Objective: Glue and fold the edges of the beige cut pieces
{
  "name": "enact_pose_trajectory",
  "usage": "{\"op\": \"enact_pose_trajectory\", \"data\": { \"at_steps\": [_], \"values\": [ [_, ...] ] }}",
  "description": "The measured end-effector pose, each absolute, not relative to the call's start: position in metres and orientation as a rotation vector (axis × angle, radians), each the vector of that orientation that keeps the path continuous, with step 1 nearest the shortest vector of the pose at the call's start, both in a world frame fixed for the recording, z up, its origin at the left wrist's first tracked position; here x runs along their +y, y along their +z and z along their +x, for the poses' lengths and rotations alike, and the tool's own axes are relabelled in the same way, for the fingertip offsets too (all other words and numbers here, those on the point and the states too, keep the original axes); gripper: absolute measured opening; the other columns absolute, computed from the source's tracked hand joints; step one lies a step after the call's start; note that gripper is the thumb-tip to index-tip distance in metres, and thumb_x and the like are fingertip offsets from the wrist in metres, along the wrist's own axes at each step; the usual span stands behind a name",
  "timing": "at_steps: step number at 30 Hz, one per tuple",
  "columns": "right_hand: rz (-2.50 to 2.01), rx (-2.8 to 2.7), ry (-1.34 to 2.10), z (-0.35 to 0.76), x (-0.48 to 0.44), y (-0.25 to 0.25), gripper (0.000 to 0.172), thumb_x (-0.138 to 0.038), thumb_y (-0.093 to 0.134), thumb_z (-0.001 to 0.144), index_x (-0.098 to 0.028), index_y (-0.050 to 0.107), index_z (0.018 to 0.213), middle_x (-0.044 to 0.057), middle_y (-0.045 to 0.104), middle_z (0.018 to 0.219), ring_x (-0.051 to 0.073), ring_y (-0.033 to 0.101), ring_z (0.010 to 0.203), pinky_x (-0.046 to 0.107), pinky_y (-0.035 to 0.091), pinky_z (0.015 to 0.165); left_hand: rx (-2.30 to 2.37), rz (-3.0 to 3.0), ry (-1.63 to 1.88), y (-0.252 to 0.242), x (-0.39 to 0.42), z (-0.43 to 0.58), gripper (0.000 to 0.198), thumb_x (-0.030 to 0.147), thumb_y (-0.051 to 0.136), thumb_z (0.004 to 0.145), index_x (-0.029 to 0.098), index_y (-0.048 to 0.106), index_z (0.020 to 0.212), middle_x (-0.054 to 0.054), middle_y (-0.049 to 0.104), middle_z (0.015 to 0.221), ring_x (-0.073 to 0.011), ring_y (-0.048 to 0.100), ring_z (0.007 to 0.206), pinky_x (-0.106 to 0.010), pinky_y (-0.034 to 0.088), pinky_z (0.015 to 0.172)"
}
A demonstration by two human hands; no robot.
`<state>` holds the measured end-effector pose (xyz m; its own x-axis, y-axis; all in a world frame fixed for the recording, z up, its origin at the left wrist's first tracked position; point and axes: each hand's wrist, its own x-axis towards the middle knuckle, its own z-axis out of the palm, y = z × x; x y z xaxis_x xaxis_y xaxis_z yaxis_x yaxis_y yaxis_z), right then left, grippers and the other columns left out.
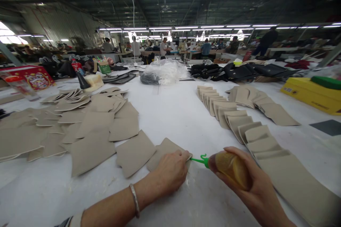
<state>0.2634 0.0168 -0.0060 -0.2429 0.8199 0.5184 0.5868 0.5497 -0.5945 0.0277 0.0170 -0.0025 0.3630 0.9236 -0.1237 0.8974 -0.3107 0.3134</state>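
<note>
Pinching the piece (pixel 164 146) at six o'clock, the left hand (pixel 172 171) should steady its edge; the right hand (pixel 257 181), gripping the bottle (pixel 231 168) at five o'clock, should squeeze lightly, nozzle (pixel 199 160) close.

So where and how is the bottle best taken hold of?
Best, I'd judge, around the rounded body of the bottle, from the right, as the right grip has it: the bottle is tipped sideways, and its thin green nozzle points left toward the beige piece, so that end should stay free.
</note>
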Motion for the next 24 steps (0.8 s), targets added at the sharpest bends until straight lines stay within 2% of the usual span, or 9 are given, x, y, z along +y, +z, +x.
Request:
{"op": "enact_pose_trajectory", "data": {
  "at_steps": [9,14,24],
  "values": [
    [-1.092,-1.958,0.438,0.266,0.013,-0.006,0.04,-0.037,0.067,0.087,-0.029,0.049,0.122,0.001,0.058,0.113,0.018,0.061,0.093,0.021,0.048,0.081,1.633,2.317,0.109,-0.009,0.017,0.029,0.037,0.017,0.035,0.087,0.027,0.053,0.119,-0.006,0.062,0.091,-0.0223,0.061,0.077,-0.032,0.045,0.068],
    [-1.095,-1.903,0.415,0.267,0.018,-0.01,0.04,-0.038,0.067,0.087,-0.029,0.049,0.122,0.001,0.057,0.114,0.018,0.059,0.098,0.021,0.046,0.086,1.634,2.32,0.104,-0.006,0.017,0.028,0.034,0.019,0.034,0.089,0.025,0.055,0.115,-0.006,0.061,0.087,-0.0214,0.061,0.075,-0.03,0.044,0.066],
    [-1.158,-1.867,0.513,0.27,0.013,-0.013,0.041,-0.04,0.068,0.086,-0.029,0.05,0.122,0.0,0.057,0.114,0.019,0.059,0.097,0.023,0.047,0.087,1.578,2.306,0.137,0.001,0.016,0.024,0.037,0.02,0.034,0.088,0.026,0.057,0.117,-0.006,0.062,0.087,-0.0225,0.062,0.079,-0.031,0.045,0.071]
  ]
}}
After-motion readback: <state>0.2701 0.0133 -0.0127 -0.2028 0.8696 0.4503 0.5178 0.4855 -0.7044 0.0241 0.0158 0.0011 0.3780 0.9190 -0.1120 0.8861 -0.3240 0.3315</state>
